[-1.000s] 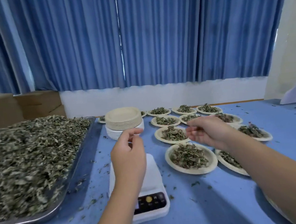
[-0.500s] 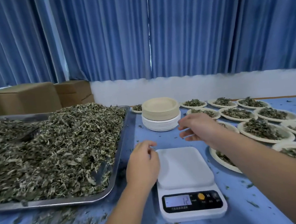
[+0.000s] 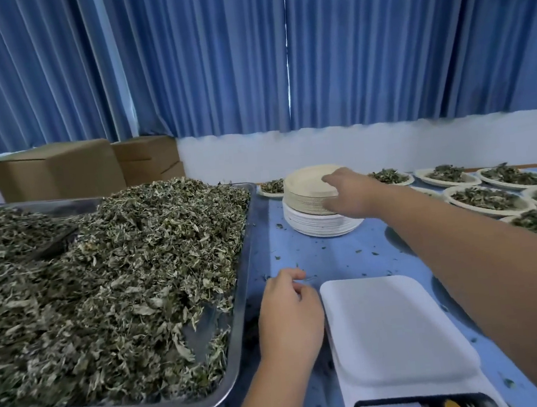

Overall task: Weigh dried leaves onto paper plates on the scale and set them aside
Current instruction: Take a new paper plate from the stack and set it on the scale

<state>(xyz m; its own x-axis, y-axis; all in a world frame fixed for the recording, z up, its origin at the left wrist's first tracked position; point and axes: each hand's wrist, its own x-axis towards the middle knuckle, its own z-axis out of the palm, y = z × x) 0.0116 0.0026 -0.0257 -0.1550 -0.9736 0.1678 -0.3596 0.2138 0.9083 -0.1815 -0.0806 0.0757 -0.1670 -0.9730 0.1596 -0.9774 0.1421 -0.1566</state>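
Dozens of empty paper plates (image 3: pixel 309 196) sit stacked on the counter (image 3: pixel 331 253) at 12 o'clock from the scale (image 3: pixel 394 329). The right hand (image 3: pixel 348 192) pinches the top one at its 3 o'clock rim, fingers above and thumb at the edge, while the left hand (image 3: pixel 287 313) rests at the scale's 9 o'clock, fingers curled, and I cannot tell whether it holds anything. Each plate looks light, thin and bendy and likely clings to its neighbours, so peel one free by the rim; the dried leaves (image 3: pixel 104 284) in the tray (image 3: pixel 247 271) at 9 o'clock look feather-light and crumbly, best taken in loose pinches.
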